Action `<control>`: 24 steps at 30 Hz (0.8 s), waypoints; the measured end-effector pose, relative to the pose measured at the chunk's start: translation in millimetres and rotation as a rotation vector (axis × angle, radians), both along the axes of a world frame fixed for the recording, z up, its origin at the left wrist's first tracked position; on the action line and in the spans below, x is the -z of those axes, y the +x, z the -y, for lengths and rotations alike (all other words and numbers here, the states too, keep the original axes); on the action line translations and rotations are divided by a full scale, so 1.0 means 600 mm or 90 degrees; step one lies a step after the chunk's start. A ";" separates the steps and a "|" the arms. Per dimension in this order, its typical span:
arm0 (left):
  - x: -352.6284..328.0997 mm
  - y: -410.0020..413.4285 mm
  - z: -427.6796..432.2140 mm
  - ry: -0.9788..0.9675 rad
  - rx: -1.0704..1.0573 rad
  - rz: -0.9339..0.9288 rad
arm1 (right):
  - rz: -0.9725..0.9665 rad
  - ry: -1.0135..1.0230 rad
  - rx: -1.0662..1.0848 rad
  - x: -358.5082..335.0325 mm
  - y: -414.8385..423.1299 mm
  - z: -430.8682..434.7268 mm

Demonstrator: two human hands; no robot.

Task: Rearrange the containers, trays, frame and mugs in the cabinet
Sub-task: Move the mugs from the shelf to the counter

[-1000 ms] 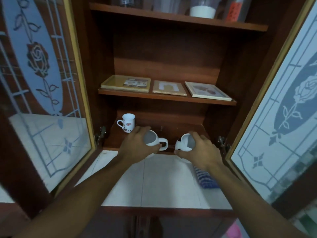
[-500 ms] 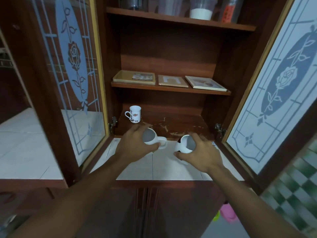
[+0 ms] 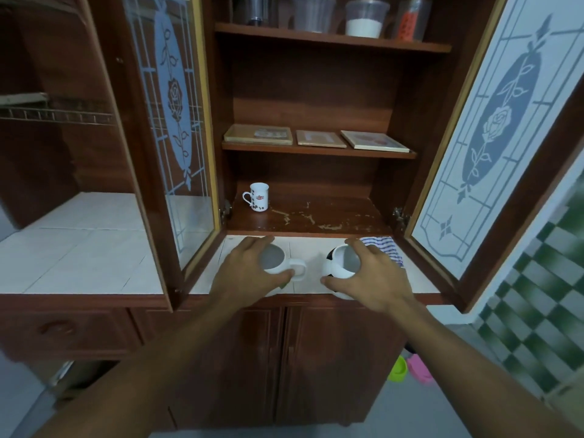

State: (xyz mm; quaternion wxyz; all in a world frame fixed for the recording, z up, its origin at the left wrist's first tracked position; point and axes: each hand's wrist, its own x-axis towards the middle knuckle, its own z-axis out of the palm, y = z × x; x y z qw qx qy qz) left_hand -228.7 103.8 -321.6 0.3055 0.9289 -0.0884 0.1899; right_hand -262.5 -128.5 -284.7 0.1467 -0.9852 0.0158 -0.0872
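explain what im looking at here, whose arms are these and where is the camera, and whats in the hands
There is no machine here. The arms belong to a person, and the single picture comes from a wide-angle camera worn on their head, looking forward and down, which is why the edges bend.

The person faces a wooden cabinet with both glass doors open. The left hand has its grip around a plain white mug. The right hand holds a rounder white mug with black patches. Both mugs are over the tiled counter in front of the cabinet; whether they rest on it I cannot tell.

Inside, a small printed mug stands on the bottom shelf. The middle shelf holds three flat items, trays or frames. The top shelf holds clear containers. A striped cloth lies behind the right hand.
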 end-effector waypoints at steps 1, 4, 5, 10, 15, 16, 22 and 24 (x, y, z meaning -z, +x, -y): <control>-0.001 -0.006 -0.010 0.003 -0.003 0.001 | 0.005 0.000 0.003 0.001 -0.008 -0.009; -0.007 -0.023 -0.039 0.012 0.012 0.014 | 0.017 -0.007 0.017 0.004 -0.029 -0.039; -0.009 -0.029 -0.049 0.021 0.019 0.018 | 0.019 -0.007 0.024 0.005 -0.036 -0.050; -0.016 -0.054 -0.110 0.034 0.050 -0.001 | 0.016 -0.002 0.045 0.010 -0.075 -0.114; -0.014 -0.088 -0.156 0.036 0.041 0.001 | 0.016 0.004 0.035 0.007 -0.113 -0.160; -0.013 -0.094 -0.165 0.032 0.042 -0.002 | 0.017 0.004 0.028 0.005 -0.118 -0.168; -0.020 -0.128 -0.215 0.012 0.018 0.004 | 0.021 -0.004 -0.013 -0.009 -0.141 -0.205; -0.025 -0.136 -0.234 0.005 0.015 0.013 | 0.021 -0.005 -0.023 -0.015 -0.150 -0.219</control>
